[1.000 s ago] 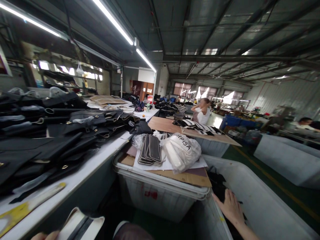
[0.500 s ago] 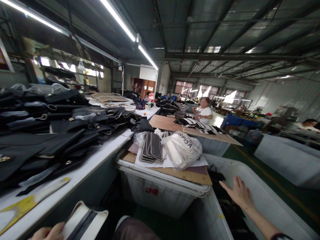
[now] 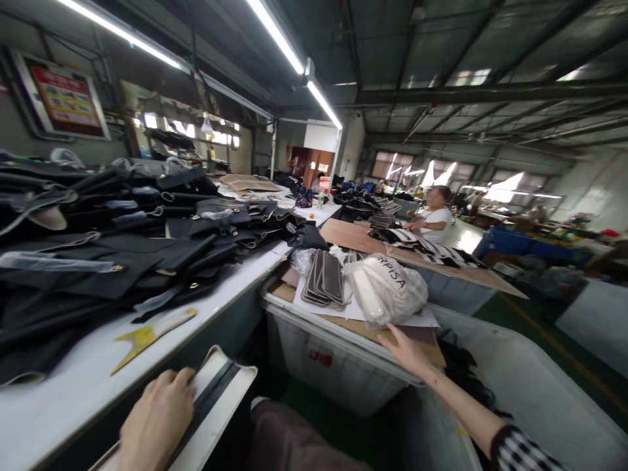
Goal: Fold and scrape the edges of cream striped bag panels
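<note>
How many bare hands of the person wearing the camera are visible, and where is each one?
2. The left hand grips the dark-striped white piece; the right hand is over the front edge of the cardboard, near the lettered plastic bag.

We look through one head-worn camera, facing forward and down from close above our hands, which sit low in the frame. Our wide view runs along the tabletop at left and reaches the far windows, with ceiling lights overhead.
</note>
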Tool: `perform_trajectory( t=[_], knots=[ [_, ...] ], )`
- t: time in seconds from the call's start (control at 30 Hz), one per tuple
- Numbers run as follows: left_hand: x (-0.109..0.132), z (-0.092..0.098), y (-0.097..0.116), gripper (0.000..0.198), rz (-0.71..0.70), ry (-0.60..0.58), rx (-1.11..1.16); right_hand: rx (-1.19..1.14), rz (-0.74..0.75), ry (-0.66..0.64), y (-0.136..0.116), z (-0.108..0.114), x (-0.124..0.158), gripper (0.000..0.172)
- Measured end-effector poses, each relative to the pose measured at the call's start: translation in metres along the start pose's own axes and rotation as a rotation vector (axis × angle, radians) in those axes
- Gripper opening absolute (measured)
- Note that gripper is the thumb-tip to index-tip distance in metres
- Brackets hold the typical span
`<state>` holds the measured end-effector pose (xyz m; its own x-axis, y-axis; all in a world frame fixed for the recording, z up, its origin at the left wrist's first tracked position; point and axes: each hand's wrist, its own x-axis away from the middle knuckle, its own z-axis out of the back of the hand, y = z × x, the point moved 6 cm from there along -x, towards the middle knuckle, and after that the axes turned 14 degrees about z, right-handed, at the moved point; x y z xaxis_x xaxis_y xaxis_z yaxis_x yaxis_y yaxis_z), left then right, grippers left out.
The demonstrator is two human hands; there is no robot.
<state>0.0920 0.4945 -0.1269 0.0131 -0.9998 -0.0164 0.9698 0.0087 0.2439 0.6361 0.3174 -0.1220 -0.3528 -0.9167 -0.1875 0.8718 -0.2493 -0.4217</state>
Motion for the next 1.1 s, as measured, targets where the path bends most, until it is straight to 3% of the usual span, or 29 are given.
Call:
perform_trajectory(
  t=[0.13, 0.33, 0.5, 0.63, 0.73, 0.87, 0.97, 1.1],
  knots=[
    [0.012, 0.022, 0.005, 0.027, 0.035, -0.003, 0.017, -0.176, 0.208, -0.175, -0.095, -0.040, -0.038, 0.070],
    [0.003, 0.015, -0.010, 0.017, 0.128, -0.004, 0.050, -0.376, 0.552, -0.465, -0.262, -0.113, -0.102, 0.060],
    [0.005, 0.015, -0.012, 0.014, 0.147, -0.017, 0.102, -0.420, 0.819, -0.692, -0.403, -0.191, -0.115, 0.062],
    [0.002, 0.013, -0.011, 0.012, 0.183, -0.023, 0.116, -0.373, 0.999, -0.848, -0.485, -0.252, -0.106, 0.056],
    [-0.001, 0.011, -0.011, 0.011, 0.222, -0.039, 0.113, -0.334, 1.109, -0.974, -0.519, -0.287, -0.090, 0.050],
    [-0.001, 0.014, -0.021, 0.016, 0.288, -0.041, 0.182, -0.281, 1.173, -1.195, -0.525, -0.319, -0.065, 0.048],
    [0.004, 0.021, -0.044, 0.016, 0.372, -0.058, 0.271, -0.265, 1.211, -1.322, -0.517, -0.329, -0.052, 0.038],
    [0.013, 0.029, -0.080, 0.014, 0.490, -0.117, 0.291, -0.257, 1.205, -1.347, -0.514, -0.328, -0.047, 0.061]
  ],
)
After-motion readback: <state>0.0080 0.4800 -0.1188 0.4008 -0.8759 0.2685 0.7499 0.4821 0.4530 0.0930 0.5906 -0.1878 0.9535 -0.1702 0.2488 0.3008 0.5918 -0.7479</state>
